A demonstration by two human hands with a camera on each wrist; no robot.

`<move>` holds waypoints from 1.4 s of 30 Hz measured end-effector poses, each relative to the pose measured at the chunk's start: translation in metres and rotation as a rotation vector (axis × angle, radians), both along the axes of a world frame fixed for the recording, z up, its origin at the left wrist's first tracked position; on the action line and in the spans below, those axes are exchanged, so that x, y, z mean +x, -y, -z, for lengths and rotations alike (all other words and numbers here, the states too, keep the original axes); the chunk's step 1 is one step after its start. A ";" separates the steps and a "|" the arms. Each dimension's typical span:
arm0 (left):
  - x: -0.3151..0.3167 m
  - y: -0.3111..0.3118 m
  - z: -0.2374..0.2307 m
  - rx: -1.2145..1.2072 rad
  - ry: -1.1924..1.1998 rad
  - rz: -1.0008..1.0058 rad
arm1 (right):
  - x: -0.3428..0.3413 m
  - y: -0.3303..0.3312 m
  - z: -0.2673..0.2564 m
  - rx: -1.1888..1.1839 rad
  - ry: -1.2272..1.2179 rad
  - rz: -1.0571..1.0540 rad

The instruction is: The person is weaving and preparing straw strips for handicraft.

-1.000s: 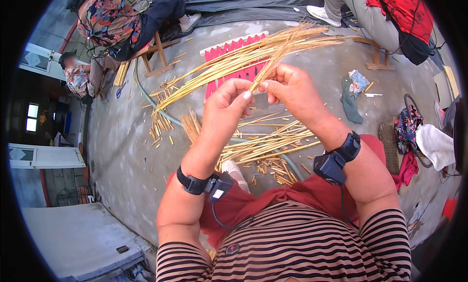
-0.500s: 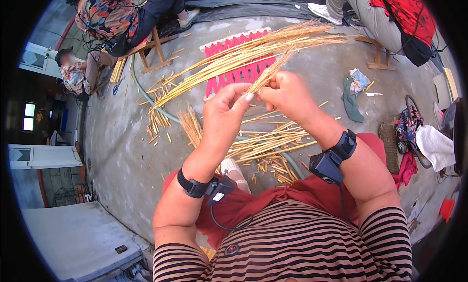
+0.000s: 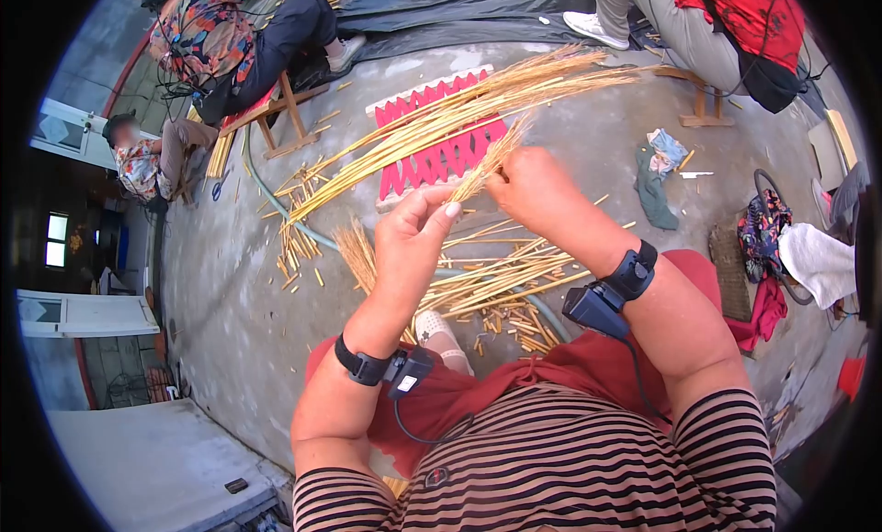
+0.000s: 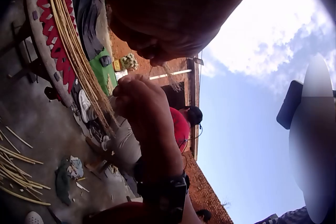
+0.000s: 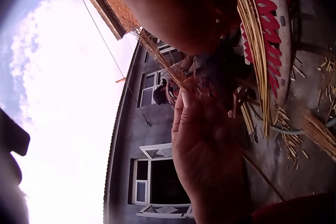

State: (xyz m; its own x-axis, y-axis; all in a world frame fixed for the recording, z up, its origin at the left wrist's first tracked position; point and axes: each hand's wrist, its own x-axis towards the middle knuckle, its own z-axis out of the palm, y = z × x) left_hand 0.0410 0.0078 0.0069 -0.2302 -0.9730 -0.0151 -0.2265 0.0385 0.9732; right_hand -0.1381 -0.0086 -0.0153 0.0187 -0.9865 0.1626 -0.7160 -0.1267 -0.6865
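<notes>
A thin tuft of straw bristles [image 3: 490, 166] slants up and to the right between the two hands. Its lower end is pinched by the thumb and fingers of the left hand [image 3: 413, 233], a grip that also shows in the right wrist view, where the left hand [image 5: 202, 134] holds the tuft [image 5: 163, 61]. At the tuft's right edge the right hand [image 3: 536, 190] has its fingers curled and pinches there, its fingertips partly hidden. In the left wrist view the right hand [image 4: 147, 108] is beside the tuft [image 4: 172, 79].
Long straw stalks [image 3: 404, 141] lie across a pink-laced rack [image 3: 427, 169]. More stalks [image 3: 514, 270], cut pieces and a hose [image 3: 262, 178] cover the floor near the feet. Cloths [image 3: 654, 197] lie to the right. Seated people and wooden stools [image 3: 285, 118] are beyond.
Both hands have moved slightly down and left in the head view with the tuft. The right hand has turned, its fingers now more hidden, and sits at the tuft's edge.
</notes>
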 end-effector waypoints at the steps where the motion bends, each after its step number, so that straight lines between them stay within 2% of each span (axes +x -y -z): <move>1: 0.000 -0.002 -0.003 0.014 -0.063 -0.005 | -0.003 0.003 0.002 -0.035 -0.029 0.030; 2: 0.000 -0.002 -0.006 0.027 -0.126 -0.010 | -0.006 0.004 0.002 -0.073 -0.057 0.059; 5: 0.006 0.002 -0.006 0.041 -0.092 -0.021 | -0.009 0.005 -0.004 -0.069 0.158 0.015; 11: 0.006 0.004 -0.009 0.053 -0.077 -0.027 | -0.012 0.001 -0.017 0.117 0.829 -0.092; 14: 0.003 0.005 -0.007 0.047 -0.090 -0.016 | -0.015 0.000 -0.027 0.195 0.908 -0.154; 20: -0.004 0.003 -0.004 0.009 -0.047 0.037 | -0.009 -0.001 -0.024 0.186 0.768 -0.133; 27: -0.002 0.008 -0.002 0.142 -0.060 0.094 | -0.002 -0.005 -0.016 0.184 0.782 -0.198; 31: -0.005 0.009 -0.002 0.048 0.028 0.063 | -0.001 -0.006 -0.017 0.168 0.773 -0.209; 35: -0.004 0.008 0.001 0.010 0.004 0.057 | 0.000 -0.008 -0.018 0.184 0.758 -0.202; 38: -0.006 0.005 0.000 -0.047 -0.036 0.040 | 0.000 -0.010 -0.011 0.063 0.420 -0.176; 42: -0.005 0.003 -0.011 -0.068 -0.102 0.048 | -0.004 -0.004 0.011 -0.173 0.096 -0.075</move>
State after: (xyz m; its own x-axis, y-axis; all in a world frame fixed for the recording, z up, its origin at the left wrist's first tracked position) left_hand 0.0362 0.0045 0.0174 -0.2738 -0.9588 0.0760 -0.1227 0.1132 0.9860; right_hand -0.1424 -0.0041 -0.0258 0.0673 -0.9402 0.3338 -0.6328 -0.2989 -0.7143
